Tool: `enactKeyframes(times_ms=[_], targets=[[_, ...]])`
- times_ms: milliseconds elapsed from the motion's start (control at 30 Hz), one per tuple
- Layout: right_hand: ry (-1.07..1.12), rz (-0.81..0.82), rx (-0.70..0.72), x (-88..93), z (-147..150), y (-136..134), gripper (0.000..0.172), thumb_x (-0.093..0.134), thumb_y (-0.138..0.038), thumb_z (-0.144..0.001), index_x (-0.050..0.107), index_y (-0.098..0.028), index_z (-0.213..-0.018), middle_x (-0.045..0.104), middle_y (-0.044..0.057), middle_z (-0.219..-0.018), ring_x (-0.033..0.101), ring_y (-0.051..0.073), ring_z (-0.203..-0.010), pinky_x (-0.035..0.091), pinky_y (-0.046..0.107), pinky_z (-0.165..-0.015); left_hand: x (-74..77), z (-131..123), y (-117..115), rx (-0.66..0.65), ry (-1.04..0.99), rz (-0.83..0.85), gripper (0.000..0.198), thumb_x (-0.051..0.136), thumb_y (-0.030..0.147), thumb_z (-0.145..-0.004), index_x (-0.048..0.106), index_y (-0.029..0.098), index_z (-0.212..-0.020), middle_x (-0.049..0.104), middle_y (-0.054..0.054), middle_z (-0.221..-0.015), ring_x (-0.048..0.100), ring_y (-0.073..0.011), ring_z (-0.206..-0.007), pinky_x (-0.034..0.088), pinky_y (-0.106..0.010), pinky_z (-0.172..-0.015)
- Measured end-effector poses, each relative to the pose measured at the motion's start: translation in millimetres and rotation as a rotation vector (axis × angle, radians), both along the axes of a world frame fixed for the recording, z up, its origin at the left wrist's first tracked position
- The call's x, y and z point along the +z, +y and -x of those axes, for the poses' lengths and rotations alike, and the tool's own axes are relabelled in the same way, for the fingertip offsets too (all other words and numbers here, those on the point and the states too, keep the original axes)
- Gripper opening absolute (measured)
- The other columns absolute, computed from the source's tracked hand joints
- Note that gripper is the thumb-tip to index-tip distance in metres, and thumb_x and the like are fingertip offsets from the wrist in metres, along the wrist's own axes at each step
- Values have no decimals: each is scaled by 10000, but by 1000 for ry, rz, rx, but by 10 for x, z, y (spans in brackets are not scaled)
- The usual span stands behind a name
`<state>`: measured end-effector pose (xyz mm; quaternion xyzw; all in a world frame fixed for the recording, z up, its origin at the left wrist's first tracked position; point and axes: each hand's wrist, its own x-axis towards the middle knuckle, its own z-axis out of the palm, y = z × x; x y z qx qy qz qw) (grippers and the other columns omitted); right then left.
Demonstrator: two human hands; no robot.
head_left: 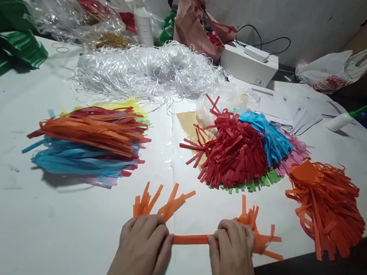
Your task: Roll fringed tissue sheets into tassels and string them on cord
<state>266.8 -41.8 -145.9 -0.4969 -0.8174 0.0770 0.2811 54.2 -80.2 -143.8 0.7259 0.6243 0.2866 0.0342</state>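
Note:
An orange tissue-paper tassel (191, 239) lies across the table's front, its middle a narrow flat band and its cut strips fanning out at both ends. My left hand (145, 244) is closed over the left part, with fringe sticking out beyond the fingers. On the right part, my right hand (232, 255) presses with bent fingers, the thumb at the band. Fingertips of both hands are partly hidden. To the right of my right hand lies a heap of orange fringed paper (329, 206). Red fringed paper (237, 154) is piled beyond my hands.
Orange and blue tassels (92, 128) are stacked at the left. White shredded strands (152, 72) lie at the back, before a pink bag (194, 16) and a white box (249, 64). A glue bottle (340, 122) stands at the right. The white table (47, 227) ends just before me.

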Motion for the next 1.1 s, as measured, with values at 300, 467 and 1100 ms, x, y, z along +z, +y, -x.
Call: enactKeyframes(times_ms=[300, 467, 1100], targets=[[56, -173, 0, 21, 65, -41, 186, 479, -123, -981, 640, -208, -944, 670, 38, -889, 600, 213, -915, 299, 494, -1033, 41, 0, 24, -88, -41, 16, 253, 415, 113, -983, 620, 234, -897, 661, -14, -873, 600, -203, -833, 349, -401, -852], [-15, -163, 308, -66, 191, -62, 161, 524, -76, -947, 638, -190, -948, 636, -15, -749, 578, 168, -835, 261, 471, -1075, 30, -44, 23, -147, -56, -37, 294, 394, 153, -992, 657, 242, -894, 679, -6, -804, 568, -207, -778, 327, -412, -867], [-117, -74, 294, -97, -50, 10, 209, 456, -45, -938, 575, -194, -853, 604, 12, -834, 545, 180, -828, 315, 441, -1002, 34, 41, -89, -244, -55, -15, 238, 502, 126, -966, 685, 277, -943, 729, 19, -852, 614, -192, -876, 300, -446, -1003]])
